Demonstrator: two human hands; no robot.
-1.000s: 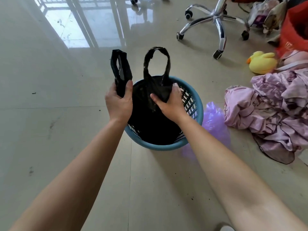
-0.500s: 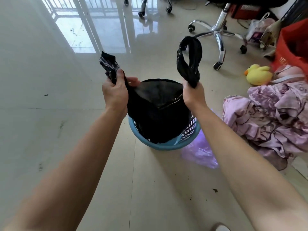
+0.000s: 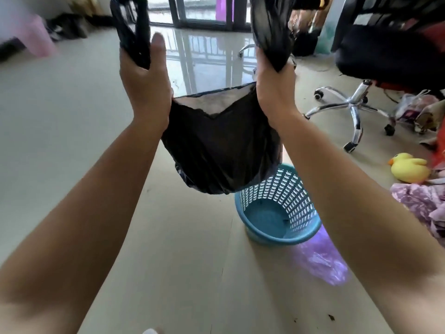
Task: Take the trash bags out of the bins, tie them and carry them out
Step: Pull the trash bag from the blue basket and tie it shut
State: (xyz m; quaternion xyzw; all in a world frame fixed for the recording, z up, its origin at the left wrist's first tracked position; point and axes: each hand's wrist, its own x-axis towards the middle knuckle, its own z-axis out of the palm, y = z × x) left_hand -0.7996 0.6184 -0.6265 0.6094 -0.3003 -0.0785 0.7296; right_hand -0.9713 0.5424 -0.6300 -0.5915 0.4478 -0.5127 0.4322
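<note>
Two hands up: left hand (image 3: 144, 85) grips one handle loop of black trash bag (image 3: 221, 153), right hand (image 3: 274, 92) grips the other, fingers curled round the plastic. Bag hangs in air between them, clear of blue bin (image 3: 277, 215) on floor (image 3: 60, 141) below; purple bag (image 3: 320, 259) just beside bin

A lived-in home room: tiled floor (image 3: 60, 121), sliding glass door (image 3: 199, 10) at 12 o'clock. Swivel chair (image 3: 356, 109) at 2 o'clock, yellow duck toy (image 3: 409, 168) and purple cloth (image 3: 421, 206) at 3.
</note>
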